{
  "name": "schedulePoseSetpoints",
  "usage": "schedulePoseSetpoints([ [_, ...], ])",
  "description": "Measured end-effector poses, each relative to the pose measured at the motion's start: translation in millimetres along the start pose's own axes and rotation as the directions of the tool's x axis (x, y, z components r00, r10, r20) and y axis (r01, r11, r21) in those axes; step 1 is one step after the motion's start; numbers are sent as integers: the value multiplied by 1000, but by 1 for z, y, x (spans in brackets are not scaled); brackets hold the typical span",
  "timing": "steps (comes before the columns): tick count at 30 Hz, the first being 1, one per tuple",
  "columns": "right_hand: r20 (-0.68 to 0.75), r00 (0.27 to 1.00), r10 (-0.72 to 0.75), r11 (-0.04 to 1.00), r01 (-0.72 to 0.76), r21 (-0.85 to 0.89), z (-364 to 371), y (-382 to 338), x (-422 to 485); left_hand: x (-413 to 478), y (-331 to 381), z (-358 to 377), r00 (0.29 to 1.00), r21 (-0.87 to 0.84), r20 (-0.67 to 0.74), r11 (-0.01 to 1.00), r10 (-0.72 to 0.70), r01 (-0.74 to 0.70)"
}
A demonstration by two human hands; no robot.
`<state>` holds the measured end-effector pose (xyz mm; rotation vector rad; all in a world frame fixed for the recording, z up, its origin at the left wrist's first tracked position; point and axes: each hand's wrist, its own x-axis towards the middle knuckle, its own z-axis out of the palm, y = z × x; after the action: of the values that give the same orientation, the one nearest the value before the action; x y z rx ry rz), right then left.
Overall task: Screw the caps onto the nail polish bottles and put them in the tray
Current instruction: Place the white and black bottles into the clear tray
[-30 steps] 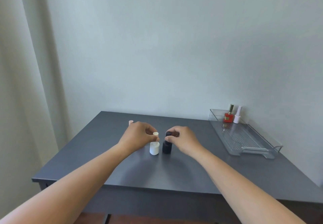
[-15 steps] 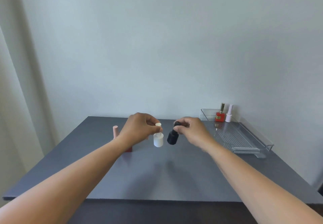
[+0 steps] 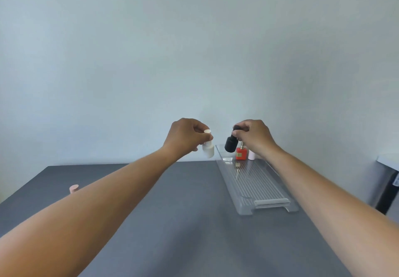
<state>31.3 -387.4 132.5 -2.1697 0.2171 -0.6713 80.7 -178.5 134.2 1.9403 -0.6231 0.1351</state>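
Mid-frame, my left hand (image 3: 185, 136) pinches the white bottle (image 3: 208, 150) by its white cap (image 3: 207, 131), fingers curled round it. Just to the right, my right hand (image 3: 252, 136) pinches the black bottle (image 3: 230, 143) by its black cap (image 3: 236, 128). Both hang in the air by the far end of the tray (image 3: 272, 202). They look light, hard and glossy. I judge that a cap grip only holds if the threads are tight, so gripping the body is surer.

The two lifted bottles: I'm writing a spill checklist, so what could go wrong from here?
The white bottle and black bottle each hang by their caps from a fingertip grip of the left hand and right hand; a loose cap could let a body fall. The tilted black bottle may knock the red bottle at the far end of the tray.
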Motion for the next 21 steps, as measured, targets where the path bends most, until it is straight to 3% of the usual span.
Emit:
schedulePoseSetpoints([
  [11, 7, 997, 79, 986, -78, -149, 19, 62, 67, 88, -26, 79, 997, 27, 69, 999, -46, 44],
  [21, 21, 994, 106, 967, -98, -237, 45, 98, 90, 125, -68, 112, 995, 205, 84, 978, -61, 43],
])
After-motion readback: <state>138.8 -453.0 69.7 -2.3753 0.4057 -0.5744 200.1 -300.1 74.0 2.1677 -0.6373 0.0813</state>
